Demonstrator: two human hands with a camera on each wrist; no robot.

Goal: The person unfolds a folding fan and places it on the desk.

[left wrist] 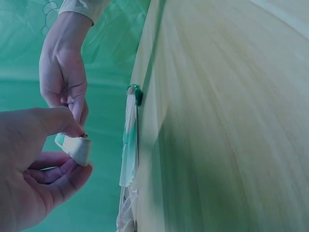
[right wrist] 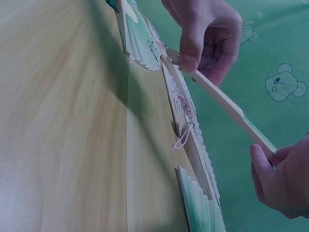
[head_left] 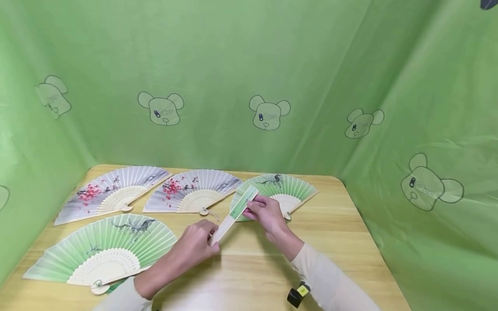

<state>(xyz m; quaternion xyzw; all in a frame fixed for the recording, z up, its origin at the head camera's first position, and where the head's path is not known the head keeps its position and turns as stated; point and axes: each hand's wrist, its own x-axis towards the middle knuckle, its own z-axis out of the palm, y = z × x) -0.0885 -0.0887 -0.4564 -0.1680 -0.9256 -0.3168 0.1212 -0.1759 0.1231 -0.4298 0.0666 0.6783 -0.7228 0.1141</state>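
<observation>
A folded hand fan (head_left: 233,218), pale ribs with green cloth, is held above the table between both hands. My left hand (head_left: 196,239) pinches its pivot end between thumb and fingers. The right hand (head_left: 266,212) grips the green upper end. In the left wrist view the fan's rounded pale end (left wrist: 79,149) sits between the left thumb and fingertips. Seen from the right wrist, the folded fan (right wrist: 227,104) runs as a thin closed strip from one hand to the other. Behind the right hand lies an open green fan (head_left: 299,190), partly hidden.
On the wooden table (head_left: 330,259) lie an open green fan (head_left: 105,246) at front left and two grey fans with red blossoms, one at back left (head_left: 113,190) and one at back middle (head_left: 194,190). Green curtains (head_left: 218,65) enclose the table. A black-and-yellow device (head_left: 298,294) is by the right sleeve.
</observation>
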